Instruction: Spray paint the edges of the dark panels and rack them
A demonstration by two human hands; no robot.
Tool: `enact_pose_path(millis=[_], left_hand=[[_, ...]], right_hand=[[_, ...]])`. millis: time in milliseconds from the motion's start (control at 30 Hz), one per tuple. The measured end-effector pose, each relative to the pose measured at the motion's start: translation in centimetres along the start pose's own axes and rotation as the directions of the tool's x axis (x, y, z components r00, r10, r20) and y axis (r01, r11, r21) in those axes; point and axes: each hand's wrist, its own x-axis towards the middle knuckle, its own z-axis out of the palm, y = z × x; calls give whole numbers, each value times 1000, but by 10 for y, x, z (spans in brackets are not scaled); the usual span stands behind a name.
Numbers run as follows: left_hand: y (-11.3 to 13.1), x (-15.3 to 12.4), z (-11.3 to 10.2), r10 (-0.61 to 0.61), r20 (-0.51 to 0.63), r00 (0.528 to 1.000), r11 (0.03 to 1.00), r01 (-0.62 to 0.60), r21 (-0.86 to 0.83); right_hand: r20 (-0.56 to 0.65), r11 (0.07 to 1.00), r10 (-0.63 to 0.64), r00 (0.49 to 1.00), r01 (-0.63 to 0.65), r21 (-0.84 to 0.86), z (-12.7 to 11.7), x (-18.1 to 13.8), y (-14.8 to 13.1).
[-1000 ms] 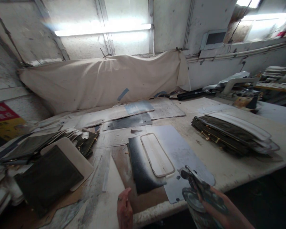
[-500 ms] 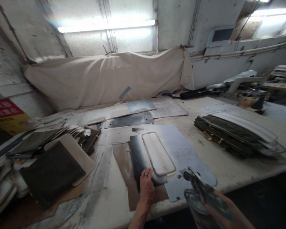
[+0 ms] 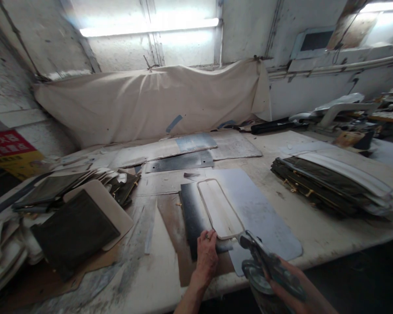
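Resting close-set fingers (image 3: 207, 236) on the near end of the central dark panel (image 3: 191, 213), the left hand (image 3: 207, 253) neighbours the right hand (image 3: 285, 295), curled around a spray gun (image 3: 263, 257), with tabletop (image 3: 294, 219) open between grey sheet (image 3: 265, 218) and right-side stack (image 3: 327, 185).

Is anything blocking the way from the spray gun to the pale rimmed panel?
Nothing visible stands between the spray gun in the right hand and the pale rimmed panel. The left hand rests on the dark piece, left of that path.
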Motion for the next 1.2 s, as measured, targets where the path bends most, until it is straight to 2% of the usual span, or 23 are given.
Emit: enact_pose_path(millis=[67, 100, 233, 400, 500, 600, 667, 767, 900, 1000, 1200], left_hand=[[1, 0, 0, 0, -2, 1000, 1000, 0, 26], [1, 1, 0, -2, -4, 1000, 999, 2, 40], [1, 1, 5, -2, -35, 999, 997, 5, 76], [3, -6, 4, -7, -129, 992, 1000, 10, 26], [4, -19, 4, -11, -191, 981, 999, 2, -43], [-3, -36, 11, -29, -246, 969, 993, -1, -122], [-13, -49, 20, -4, -272, 962, 988, -39, -150], [-29, -66, 34, 24, -312, 950, 983, -78, -164], [-36, -81, 42, -69, -323, 944, 980, 3, -200], [-34, -85, 43, -107, -312, 944, 978, 43, -206], [-31, -85, 48, -125, -337, 933, 976, 55, -209]], right_hand=[[98, 1000, -11, 995, 9, 23, 0, 2, -9], [95, 1000, -2, 995, -1, 29, 0, 3, -14], [-24, 998, 61, 998, -60, 20, 0, 4, -25], [80, 997, -71, 994, 69, 35, -3, 7, -26], [124, 995, -94, 988, 89, 44, -9, 6, -24], [63, 1000, -15, 998, 15, 4, -16, 2, -17], [1, 999, 49, 999, -49, -2, -21, 0, -9], [-25, 994, 109, 994, -110, 1, -27, -4, 3], [-87, 989, 148, 985, -149, -1, -35, -8, 15], [-92, 991, 136, 986, -134, 21, -42, -11, 18], [-6, 993, 109, 994, -109, 40, -53, -14, 10]])
